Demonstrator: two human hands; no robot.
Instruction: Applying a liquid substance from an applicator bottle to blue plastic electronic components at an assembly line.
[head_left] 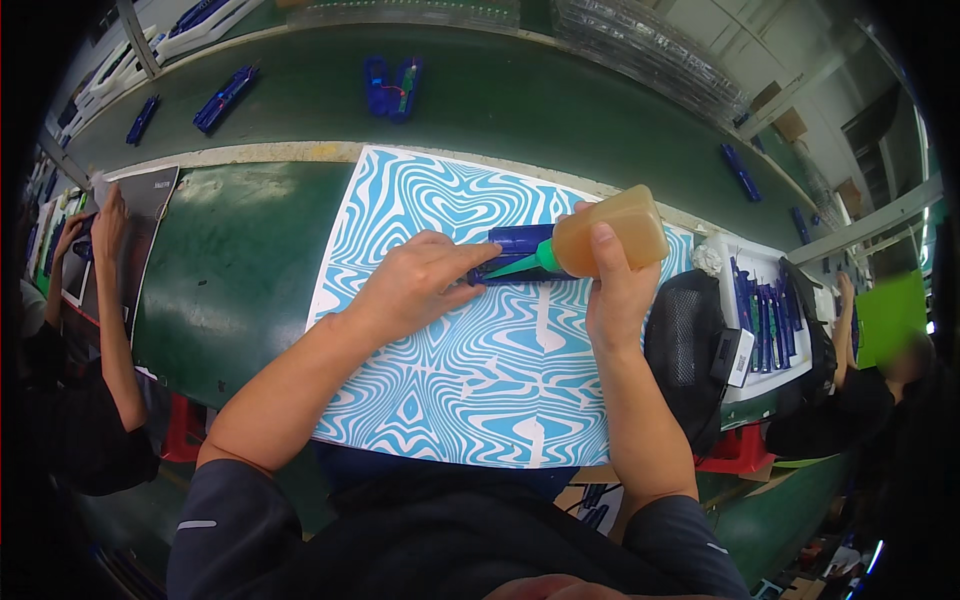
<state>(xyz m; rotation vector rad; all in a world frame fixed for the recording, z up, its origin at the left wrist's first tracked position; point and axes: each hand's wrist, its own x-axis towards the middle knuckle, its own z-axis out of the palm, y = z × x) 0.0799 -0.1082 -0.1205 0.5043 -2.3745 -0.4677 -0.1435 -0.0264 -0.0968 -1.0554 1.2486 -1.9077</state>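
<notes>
A squeeze bottle (622, 232) of amber liquid lies tilted in my right hand (618, 290), its green nozzle (530, 262) pointing left and down. The tip reaches a blue plastic housing (518, 238) that rests on a blue-and-white swirl-patterned sheet (430, 370). At the housing's left end, my left hand (425, 275) is closed with its fingertips pressing on the part. The bottle and my fingers cover some of the housing, so its inside is mostly hidden.
On the green belt beyond lie an open blue housing with a circuit board (395, 88) and other blue units (226, 98). To the right are a black mesh bag (682, 340) and a white tray (785, 372) with several blue units. Co-workers sit at both sides.
</notes>
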